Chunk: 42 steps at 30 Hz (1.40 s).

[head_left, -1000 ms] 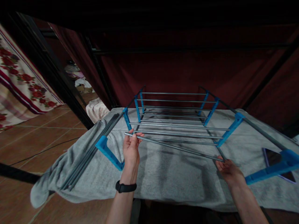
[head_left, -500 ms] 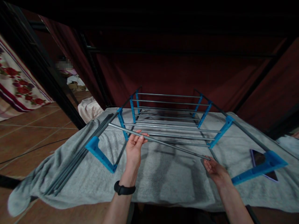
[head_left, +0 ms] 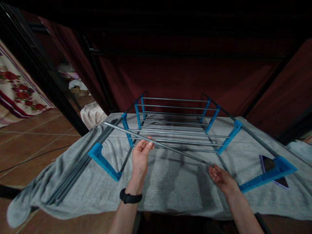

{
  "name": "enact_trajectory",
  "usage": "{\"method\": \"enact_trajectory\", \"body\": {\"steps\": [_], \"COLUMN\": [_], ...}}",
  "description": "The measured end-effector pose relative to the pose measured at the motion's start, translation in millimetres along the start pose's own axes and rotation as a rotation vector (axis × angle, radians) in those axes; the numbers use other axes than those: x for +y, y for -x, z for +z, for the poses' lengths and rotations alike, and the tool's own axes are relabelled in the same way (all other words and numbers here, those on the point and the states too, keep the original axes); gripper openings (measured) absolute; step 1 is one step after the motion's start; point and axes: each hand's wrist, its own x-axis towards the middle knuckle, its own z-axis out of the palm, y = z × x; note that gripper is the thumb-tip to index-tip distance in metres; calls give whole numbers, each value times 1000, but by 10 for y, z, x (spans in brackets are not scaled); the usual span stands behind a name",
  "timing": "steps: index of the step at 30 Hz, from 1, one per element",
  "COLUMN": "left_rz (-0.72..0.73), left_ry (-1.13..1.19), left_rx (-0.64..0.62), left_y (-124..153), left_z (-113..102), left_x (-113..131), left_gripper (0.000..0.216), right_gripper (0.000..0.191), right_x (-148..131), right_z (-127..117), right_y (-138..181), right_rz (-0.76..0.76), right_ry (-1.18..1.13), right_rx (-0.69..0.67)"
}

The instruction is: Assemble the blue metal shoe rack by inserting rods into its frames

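Note:
A thin grey metal rod (head_left: pixel 180 152) slants across the front of a part-built rack, its left end higher and farther off. My left hand (head_left: pixel 141 152) pinches it near the middle between thumb and fingers. At its lower right end, my right hand (head_left: pixel 220 175) grips it with curled fingertips. The rack has grey side tubes and several crossbars (head_left: pixel 175 131) set in blue plastic brackets (head_left: pixel 229 138). Nearest me, a left blue bracket (head_left: pixel 104 162) and a right blue bracket (head_left: pixel 268 178) have no bar between them.
Several loose grey rods (head_left: pixel 80 165) lie bundled on the left of the grey blanket (head_left: pixel 170 191). A dark flat device (head_left: pixel 270 164) with a purple edge lies under the right bracket. Black bed posts (head_left: pixel 48 74) and a dark red curtain (head_left: pixel 185 78) enclose the space.
The rod has shifted slightly to the left, its far end now over the left side tube. My right hand has moved left with it, while my left hand has barely moved.

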Motion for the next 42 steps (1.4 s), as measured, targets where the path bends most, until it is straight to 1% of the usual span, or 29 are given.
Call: {"method": "enact_trajectory", "body": {"steps": [4,10,14,19,22,25,33,38,42], "left_rz": [14,25,35,21,17,8,-26,-31,-35], "left_ry": [-10,-3,-15,-16,-14,-10,17,-6,-27], "left_rx": [8,-44,-53,-71,-79,-87,-123,-139,-150], "left_y": [1,12,23,49,57,56,58,60,68], "left_z": [6,34,47,78,92,98,118,127,138], "left_x": [8,21,17,-5,-25,-49,-88,-102,-136], "left_gripper": [34,32,30,32,32,33,35,35,37], "right_gripper": [13,6,9,14,12,11,25,32,28], "right_x": [-3,8,44,115,172,237,341,348,448], "right_z": [10,46,52,77,116,153,248,336,365], "right_y": [41,87,99,158,201,226,317,403,352], "right_rz": [10,55,73,97,92,65,-14,-140,-217], "right_ry": [32,168,280,419,456,451,504,662,768], "right_rx": [-42,-102,-129,-208,-243,-286,-395,-407,-414]}}
